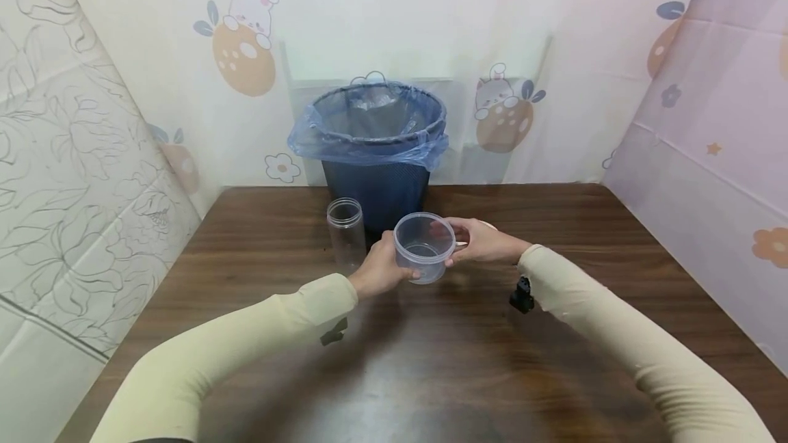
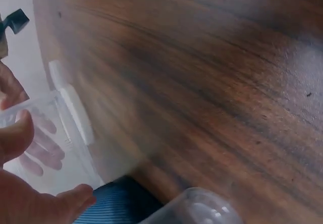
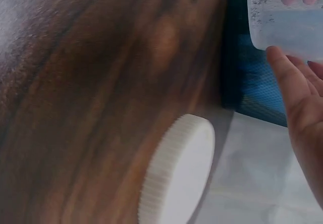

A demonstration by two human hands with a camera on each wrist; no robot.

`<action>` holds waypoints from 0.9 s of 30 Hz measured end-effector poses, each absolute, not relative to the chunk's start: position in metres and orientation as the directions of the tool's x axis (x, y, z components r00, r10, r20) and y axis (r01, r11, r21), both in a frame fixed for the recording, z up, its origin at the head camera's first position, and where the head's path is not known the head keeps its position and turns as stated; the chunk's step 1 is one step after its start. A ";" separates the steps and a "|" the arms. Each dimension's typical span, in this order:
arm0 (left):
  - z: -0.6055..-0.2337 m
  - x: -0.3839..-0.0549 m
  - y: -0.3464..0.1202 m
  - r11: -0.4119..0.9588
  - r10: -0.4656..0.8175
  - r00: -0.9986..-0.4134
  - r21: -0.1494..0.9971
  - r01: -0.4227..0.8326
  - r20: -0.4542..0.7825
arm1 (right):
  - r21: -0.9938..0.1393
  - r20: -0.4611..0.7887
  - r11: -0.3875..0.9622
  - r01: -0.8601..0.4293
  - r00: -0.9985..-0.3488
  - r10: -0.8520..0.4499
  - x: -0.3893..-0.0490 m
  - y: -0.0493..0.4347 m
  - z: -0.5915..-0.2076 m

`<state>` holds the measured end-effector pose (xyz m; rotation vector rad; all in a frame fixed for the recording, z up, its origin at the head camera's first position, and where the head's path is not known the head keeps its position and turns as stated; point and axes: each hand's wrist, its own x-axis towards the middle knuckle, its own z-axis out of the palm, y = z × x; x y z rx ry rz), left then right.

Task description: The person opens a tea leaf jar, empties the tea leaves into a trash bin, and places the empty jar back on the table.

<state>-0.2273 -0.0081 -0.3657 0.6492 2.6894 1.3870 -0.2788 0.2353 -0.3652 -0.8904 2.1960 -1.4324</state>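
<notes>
Both hands hold a clear round plastic tub (image 1: pixel 425 262) without a lid, its mouth facing up. My left hand (image 1: pixel 382 265) grips its left side, thumb across the front. On the other side my right hand (image 1: pixel 480 241) has its thumb at the front and its fingers behind; those fingers show through the clear wall in the left wrist view. A white lid (image 3: pixel 176 178) with a ribbed edge lies by the right hand, mostly covered by it in the head view. Left of the tub, a tall clear jar (image 1: pixel 347 234) stands open at the top.
A dark blue mesh bin (image 1: pixel 375 186) lined with a thin blue bag (image 1: pixel 369 149) stands at the back of the brown wooden table (image 1: pixel 443 361), just behind the tub and jar. Printed curtains (image 1: pixel 394 12) hang at the back and both sides.
</notes>
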 end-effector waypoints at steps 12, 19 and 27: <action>-0.391 -0.235 -0.012 0.543 0.378 -0.919 0.778 0.315 0.108 | -0.923 -0.030 0.298 -0.245 -0.724 -0.689 -0.283 0.228 -0.391; -0.397 -0.234 -0.012 0.539 0.375 -0.922 0.788 0.298 0.093 | -0.915 -0.049 0.325 -0.240 -0.731 -0.680 -0.281 0.229 -0.396; -0.401 -0.230 -0.018 0.544 0.406 -0.908 0.771 0.332 0.104 | -0.931 -0.021 0.276 -0.237 -0.722 -0.691 -0.282 0.233 -0.395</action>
